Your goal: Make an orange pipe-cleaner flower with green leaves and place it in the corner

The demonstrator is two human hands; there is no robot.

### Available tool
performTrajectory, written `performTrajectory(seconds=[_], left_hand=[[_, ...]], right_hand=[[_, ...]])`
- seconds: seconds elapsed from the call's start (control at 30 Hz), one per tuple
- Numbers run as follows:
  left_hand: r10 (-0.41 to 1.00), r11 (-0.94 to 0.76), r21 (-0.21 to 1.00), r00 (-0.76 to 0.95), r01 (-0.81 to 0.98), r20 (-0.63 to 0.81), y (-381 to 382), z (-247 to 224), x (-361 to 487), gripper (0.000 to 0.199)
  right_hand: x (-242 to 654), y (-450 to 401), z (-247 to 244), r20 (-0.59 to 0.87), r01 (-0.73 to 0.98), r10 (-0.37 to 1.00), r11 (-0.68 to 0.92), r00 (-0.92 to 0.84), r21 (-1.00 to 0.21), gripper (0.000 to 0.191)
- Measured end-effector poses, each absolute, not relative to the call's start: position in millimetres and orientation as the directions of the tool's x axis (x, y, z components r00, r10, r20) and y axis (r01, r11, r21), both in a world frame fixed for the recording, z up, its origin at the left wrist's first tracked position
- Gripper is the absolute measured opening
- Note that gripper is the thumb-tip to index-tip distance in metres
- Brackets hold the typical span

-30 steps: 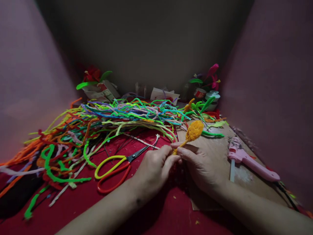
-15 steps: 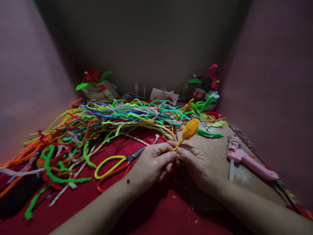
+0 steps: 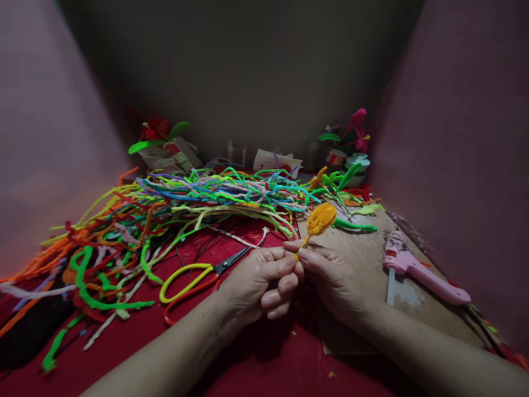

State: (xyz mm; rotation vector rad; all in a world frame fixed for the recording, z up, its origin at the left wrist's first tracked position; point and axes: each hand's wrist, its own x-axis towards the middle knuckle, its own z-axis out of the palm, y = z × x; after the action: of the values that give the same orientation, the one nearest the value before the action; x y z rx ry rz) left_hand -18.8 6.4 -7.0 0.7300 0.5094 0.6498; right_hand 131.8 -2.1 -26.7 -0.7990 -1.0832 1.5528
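A yellow-orange pipe-cleaner flower bud point(image 3: 322, 219) stands tilted up to the right between my hands, its thin stem pointing down into my fingers. My left hand point(image 3: 268, 281) pinches the lower stem between thumb and forefinger, the other fingers curled in. From the other side, my right hand point(image 3: 330, 275) closes thumb and fingers on the same stem; part of its grip is hidden. Just left of my left hand lie scissors point(image 3: 219, 268) with one yellow and one red handle, their blades partly behind the hand.
Many coloured pipe cleaners point(image 3: 215, 190) lie heaped at the back and left. A pink glue gun point(image 3: 421, 270) rests on a brown board point(image 3: 363, 259) at right. Finished flowers point(image 3: 357, 129) stand in containers behind. Red cloth point(image 3: 264, 358) covers the surface.
The bud has turned a little about its stem and now shows another side. My left hand has rolled, with its curled lower fingers coming into view. The right hand is almost still.
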Motion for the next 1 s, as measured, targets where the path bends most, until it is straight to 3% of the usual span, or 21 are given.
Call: performTrajectory(seconds=[0.17, 0.3, 0.37, 0.47, 0.53, 0.63, 0.8, 1.0], left_hand=[[0.701, 0.562, 0.742, 0.686, -0.366, -0.193, 5, -7, -16, 0.019], [0.825, 0.312, 0.940, 0.530, -0.138, -0.196, 0, -6, -11, 0.030], [0.924, 0.061, 0.995, 0.373, 0.082, -0.087, -4, -7, -9, 0.030], [0.949, -0.280, 0.895, 0.243, 0.347, 0.203, -9, -12, -9, 0.013], [0.920, -0.381, 0.832, 0.254, 0.404, 0.298, -10, -14, -10, 0.013], [0.934, -0.308, 0.888, 0.287, 0.342, 0.214, -9, -10, -11, 0.020], [0.940, 0.078, 0.992, 0.323, 0.099, -0.106, -3, 2, -9, 0.021], [0.887, 0.268, 0.954, 0.420, -0.132, -0.191, 1, 0, -12, 0.024]], right_hand=[[131, -2, -30, 0.003, -0.404, 0.974, -0.092, -0.228, -0.910, 0.021], [129, -2, -30, -0.060, -0.436, 0.973, -0.156, -0.225, -0.886, 0.020], [128, -3, -29, -0.070, -0.446, 0.974, -0.161, -0.215, -0.881, 0.019], [127, -6, -25, -0.053, -0.429, 0.982, -0.127, -0.179, -0.894, 0.015], [126, -7, -24, -0.025, -0.401, 0.984, -0.095, -0.176, -0.911, 0.016], [126, -7, -24, 0.009, -0.403, 0.970, -0.092, -0.243, -0.911, 0.023], [127, -5, -27, 0.042, -0.430, 0.935, -0.122, -0.352, -0.895, 0.035], [130, -3, -24, 0.023, -0.379, 0.963, -0.084, -0.268, -0.921, 0.018]])
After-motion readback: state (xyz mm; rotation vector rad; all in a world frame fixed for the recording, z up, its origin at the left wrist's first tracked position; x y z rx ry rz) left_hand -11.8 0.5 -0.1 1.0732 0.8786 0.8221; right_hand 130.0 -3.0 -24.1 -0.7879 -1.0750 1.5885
